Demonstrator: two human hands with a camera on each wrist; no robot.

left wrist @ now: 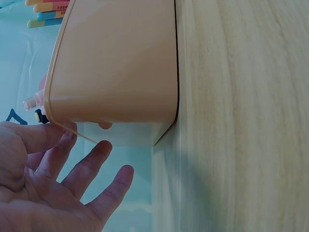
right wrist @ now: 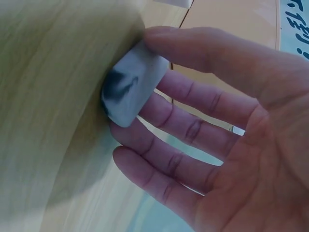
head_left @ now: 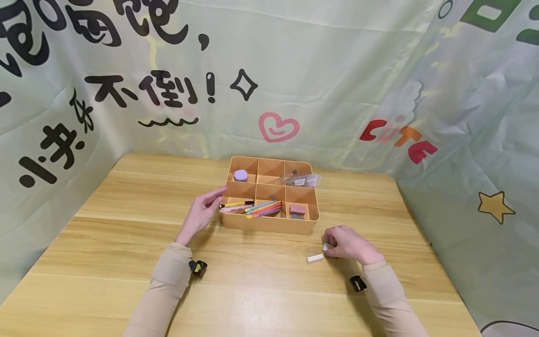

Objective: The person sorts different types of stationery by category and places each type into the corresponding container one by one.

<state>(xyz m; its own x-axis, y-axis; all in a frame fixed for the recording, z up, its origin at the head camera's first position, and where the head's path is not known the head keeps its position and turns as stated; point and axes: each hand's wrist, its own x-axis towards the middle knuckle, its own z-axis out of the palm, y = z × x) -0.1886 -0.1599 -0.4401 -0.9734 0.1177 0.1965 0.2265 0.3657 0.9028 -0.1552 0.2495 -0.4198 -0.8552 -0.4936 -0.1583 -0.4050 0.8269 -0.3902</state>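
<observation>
A used white eraser [right wrist: 137, 79] with a dark smudge is pinched between thumb and fingers of my right hand [head_left: 347, 244], low over the table. Just left of that hand lies a white block [head_left: 314, 258]. My left hand [head_left: 199, 216] touches the left rim of an orange compartment organizer [head_left: 269, 225], its fingers spread and fairly straight in the left wrist view. Inside the organizer, colored pens [head_left: 265, 209] fill the front middle compartment. A yellow-and-black pen [head_left: 236, 204] lies front left, and a pink block [head_left: 297, 209] front right.
A purple round-cornered item [head_left: 241, 175] sits in the organizer's back left compartment. Clear plastic items [head_left: 306, 180] stick out over its back right edge. A printed cloth [head_left: 328, 84] hangs behind and beside the wooden table [head_left: 252, 299].
</observation>
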